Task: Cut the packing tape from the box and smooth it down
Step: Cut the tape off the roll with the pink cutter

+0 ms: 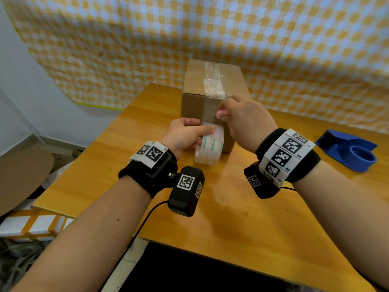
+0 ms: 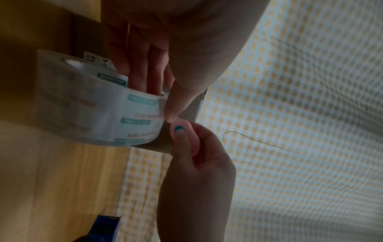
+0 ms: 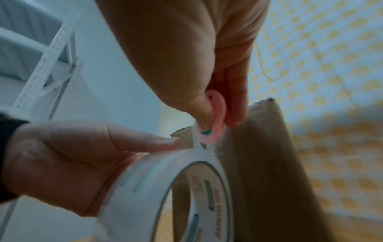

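A brown cardboard box (image 1: 197, 106) stands on the wooden table (image 1: 231, 218), with clear tape (image 1: 212, 81) along its top and down its near face. My left hand (image 1: 185, 135) grips the white tape roll (image 1: 208, 148) against the box's near face, thumb on the rim and fingers through the core (image 2: 143, 68). My right hand (image 1: 244, 121) pinches a small pink cutter (image 1: 222, 113) with a teal tip. In the right wrist view the cutter (image 3: 213, 121) touches the tape strip between the roll (image 3: 165, 188) and the box (image 3: 269, 163).
A blue tape dispenser (image 1: 353, 150) lies at the table's right side. A yellow and white checked cloth (image 1: 189, 34) hangs behind the box. White shelving (image 3: 41, 65) stands to the left, beyond the table's left edge.
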